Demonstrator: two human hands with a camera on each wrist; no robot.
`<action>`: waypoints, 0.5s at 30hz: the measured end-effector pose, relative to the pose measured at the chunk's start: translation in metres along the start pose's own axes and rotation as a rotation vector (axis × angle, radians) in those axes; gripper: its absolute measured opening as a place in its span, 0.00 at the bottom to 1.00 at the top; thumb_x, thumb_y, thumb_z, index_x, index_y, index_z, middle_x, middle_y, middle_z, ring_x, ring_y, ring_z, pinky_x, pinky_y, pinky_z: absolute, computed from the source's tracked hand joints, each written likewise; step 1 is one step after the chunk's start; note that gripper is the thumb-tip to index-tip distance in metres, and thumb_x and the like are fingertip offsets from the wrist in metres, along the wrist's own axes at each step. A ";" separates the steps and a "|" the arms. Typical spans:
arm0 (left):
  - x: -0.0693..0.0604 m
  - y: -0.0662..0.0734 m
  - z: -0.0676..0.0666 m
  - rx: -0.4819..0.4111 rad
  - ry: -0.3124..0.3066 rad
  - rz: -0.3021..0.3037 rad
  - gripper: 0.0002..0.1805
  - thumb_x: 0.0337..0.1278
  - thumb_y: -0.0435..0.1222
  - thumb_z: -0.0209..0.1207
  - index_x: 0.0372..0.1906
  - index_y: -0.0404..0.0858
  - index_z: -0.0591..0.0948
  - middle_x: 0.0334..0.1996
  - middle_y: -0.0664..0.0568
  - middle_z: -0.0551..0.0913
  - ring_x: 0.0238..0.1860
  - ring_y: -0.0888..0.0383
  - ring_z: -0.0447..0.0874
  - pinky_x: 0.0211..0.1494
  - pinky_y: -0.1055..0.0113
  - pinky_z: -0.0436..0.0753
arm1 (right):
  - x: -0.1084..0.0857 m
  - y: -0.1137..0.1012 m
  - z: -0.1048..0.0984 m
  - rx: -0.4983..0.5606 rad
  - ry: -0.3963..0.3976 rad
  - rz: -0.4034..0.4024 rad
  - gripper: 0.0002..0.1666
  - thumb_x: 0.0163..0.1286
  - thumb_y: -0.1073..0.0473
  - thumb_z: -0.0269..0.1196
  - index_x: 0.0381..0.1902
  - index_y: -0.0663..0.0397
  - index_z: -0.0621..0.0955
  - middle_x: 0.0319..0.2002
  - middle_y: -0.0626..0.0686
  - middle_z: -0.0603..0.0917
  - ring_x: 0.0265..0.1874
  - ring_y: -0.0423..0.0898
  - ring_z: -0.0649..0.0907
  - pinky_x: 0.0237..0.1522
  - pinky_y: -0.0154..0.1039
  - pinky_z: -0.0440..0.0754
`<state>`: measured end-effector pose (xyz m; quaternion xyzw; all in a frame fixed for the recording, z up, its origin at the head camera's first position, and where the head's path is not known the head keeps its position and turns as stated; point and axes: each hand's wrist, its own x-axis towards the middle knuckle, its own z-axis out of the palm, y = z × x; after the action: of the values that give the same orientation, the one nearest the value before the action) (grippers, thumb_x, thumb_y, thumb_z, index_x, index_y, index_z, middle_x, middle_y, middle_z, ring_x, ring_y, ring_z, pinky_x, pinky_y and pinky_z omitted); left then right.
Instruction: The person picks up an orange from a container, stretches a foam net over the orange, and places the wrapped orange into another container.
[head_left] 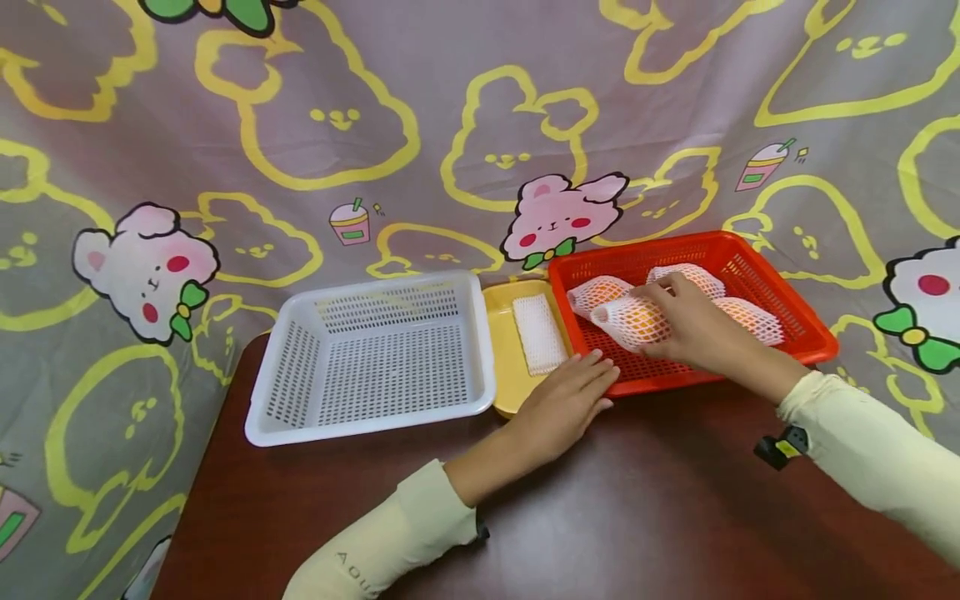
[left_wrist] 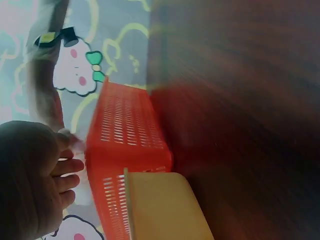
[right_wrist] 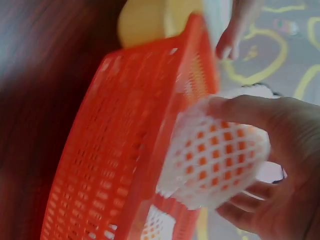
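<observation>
My right hand (head_left: 686,321) grips an orange fruit in a white foam net sleeve (head_left: 633,323), over the left part of the red basket (head_left: 813,337). In the right wrist view, the thumb and fingers lie around the netted fruit (right_wrist: 220,155). Three more netted orange fruits, one of them at the back (head_left: 693,279), lie in the red basket. My left hand (head_left: 562,406) is held with its fingers extended by the red basket's front left corner, holding nothing. Whether its fingertips touch the rim, I cannot tell.
Left of the red basket stands a yellow tray (head_left: 506,367), with a flat white foam net sleeve (head_left: 540,333) in it. A white perforated basket (head_left: 367,425) stands farther left. All stand on a dark brown table (head_left: 600,500) against a patterned cloth (head_left: 427,125).
</observation>
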<state>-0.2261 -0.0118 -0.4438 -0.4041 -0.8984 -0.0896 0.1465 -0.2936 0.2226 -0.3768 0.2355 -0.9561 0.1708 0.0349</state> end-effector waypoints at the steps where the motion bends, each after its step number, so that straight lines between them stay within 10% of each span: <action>1: 0.002 0.000 0.003 0.032 -0.017 0.016 0.25 0.78 0.46 0.52 0.72 0.41 0.75 0.70 0.50 0.77 0.76 0.54 0.68 0.81 0.60 0.63 | 0.003 0.004 0.003 -0.007 -0.047 0.012 0.46 0.50 0.57 0.81 0.66 0.62 0.75 0.58 0.73 0.72 0.57 0.68 0.74 0.56 0.68 0.78; 6: 0.006 0.003 0.013 0.130 -0.091 0.046 0.26 0.78 0.44 0.51 0.75 0.46 0.71 0.73 0.50 0.74 0.78 0.52 0.66 0.80 0.58 0.65 | 0.014 0.019 0.023 -0.024 -0.197 0.043 0.46 0.51 0.59 0.80 0.66 0.64 0.74 0.57 0.71 0.72 0.55 0.67 0.76 0.56 0.67 0.79; 15: 0.003 0.002 0.014 0.171 -0.100 0.063 0.33 0.68 0.35 0.60 0.76 0.44 0.69 0.73 0.51 0.74 0.78 0.51 0.65 0.82 0.58 0.62 | 0.020 0.017 0.050 -0.099 -0.236 -0.075 0.40 0.55 0.59 0.78 0.64 0.63 0.76 0.51 0.67 0.75 0.50 0.62 0.78 0.50 0.62 0.83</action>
<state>-0.2293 -0.0046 -0.4558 -0.4221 -0.8959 0.0123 0.1381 -0.3185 0.2104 -0.4258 0.2874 -0.9514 0.0933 -0.0599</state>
